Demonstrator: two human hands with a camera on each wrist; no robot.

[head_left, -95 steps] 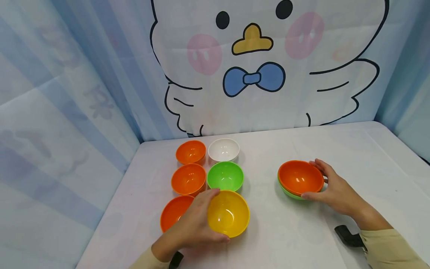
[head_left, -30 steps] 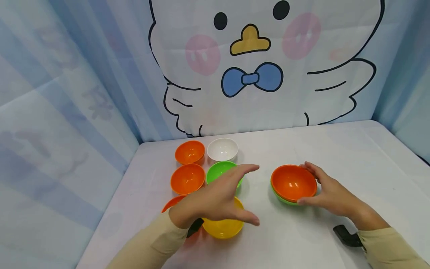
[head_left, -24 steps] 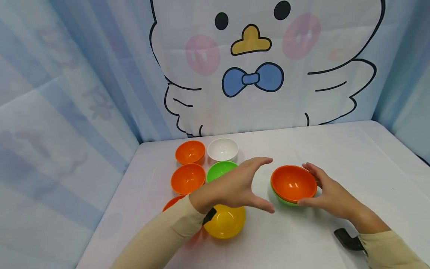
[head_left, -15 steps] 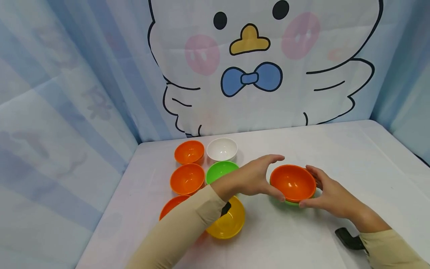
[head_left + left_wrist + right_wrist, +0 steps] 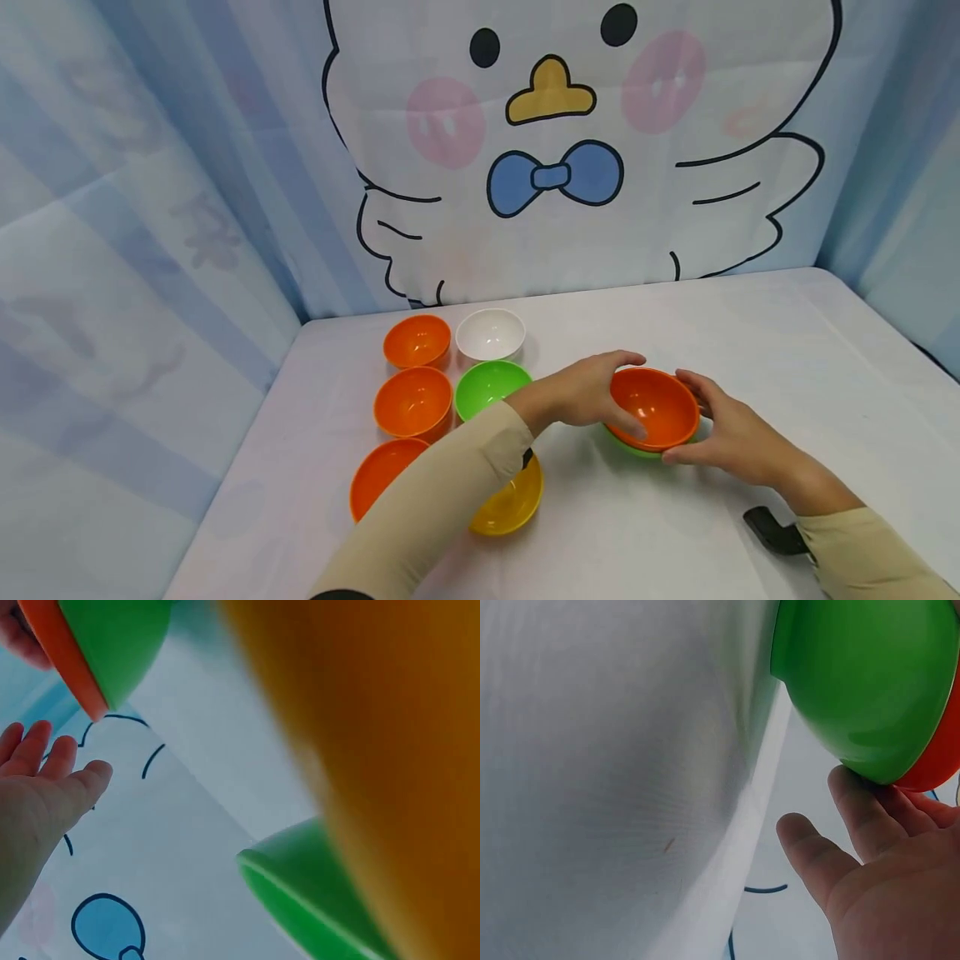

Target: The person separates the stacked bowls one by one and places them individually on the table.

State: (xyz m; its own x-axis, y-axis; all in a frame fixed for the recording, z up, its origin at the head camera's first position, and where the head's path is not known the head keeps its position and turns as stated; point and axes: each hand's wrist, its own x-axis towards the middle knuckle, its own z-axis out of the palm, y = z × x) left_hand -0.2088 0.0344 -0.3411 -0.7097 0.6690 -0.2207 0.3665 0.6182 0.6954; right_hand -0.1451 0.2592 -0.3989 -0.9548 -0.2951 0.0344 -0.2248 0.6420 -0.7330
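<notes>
An orange bowl [image 5: 656,408] sits nested in a green bowl [image 5: 636,451] on the right half of the white-covered table. My right hand [image 5: 738,437] holds this stack from the right, fingers behind and thumb at the front rim. In the right wrist view its fingertips meet the underside of the green bowl [image 5: 870,682] close to the orange rim. From the left comes my left hand [image 5: 585,390], thumb and fingers spread around the left side of the orange bowl in the head view. The left wrist view shows those fingers [image 5: 56,754] extended, with a gap to the stack.
Left of the stack stand orange bowls [image 5: 412,402] in one column. Beside them a white bowl [image 5: 491,335], a green bowl [image 5: 491,388] and a yellow bowl [image 5: 512,504] form another. My left sleeve [image 5: 442,492] passes over the front ones. A cartoon-printed curtain [image 5: 555,242] borders the table's back.
My left hand has let go of the yellow bowl and moved right and away to the stack's left side. The right hand has stayed at the stack, which shifted slightly toward the front left.
</notes>
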